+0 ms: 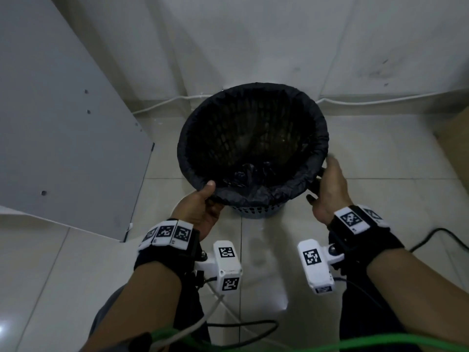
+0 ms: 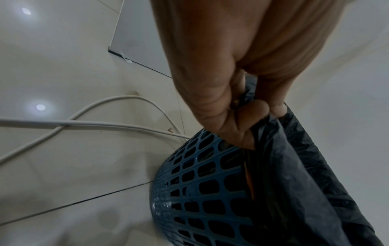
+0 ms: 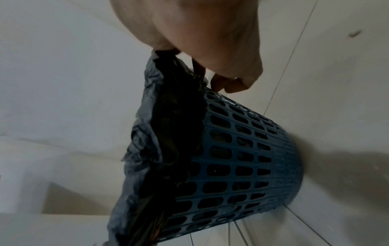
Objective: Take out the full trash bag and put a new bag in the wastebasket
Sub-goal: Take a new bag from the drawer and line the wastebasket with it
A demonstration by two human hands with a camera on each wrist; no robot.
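**Two hands on the bag's edge, lift not yet made**

Both hands are at the rim of the blue mesh wastebasket [image 1: 256, 212], which stands on the tiled floor [image 1: 380, 153] near the corner of the room. The black trash bag [image 1: 256, 193] is still inside, its top folded out over the rim all the way round. The left hand [image 1: 203, 207] pinches the folded plastic at the near-left of the rim, thumb on top and fingers [image 2: 250, 109] curled into the film. The right hand [image 1: 330, 184] is at the near-right side; its wrist view shows the fingers [image 3: 229, 83] closed on a bunched bit of the bag's edge beside the mesh.

By my reading, this is the start of the first step: freeing the full bag. Next the overlap must be peeled up off the rim on all sides, then gathered and drawn straight up. Thin film may snag on the mesh or tear, and the light basket could rise with it. No new bag is in view.
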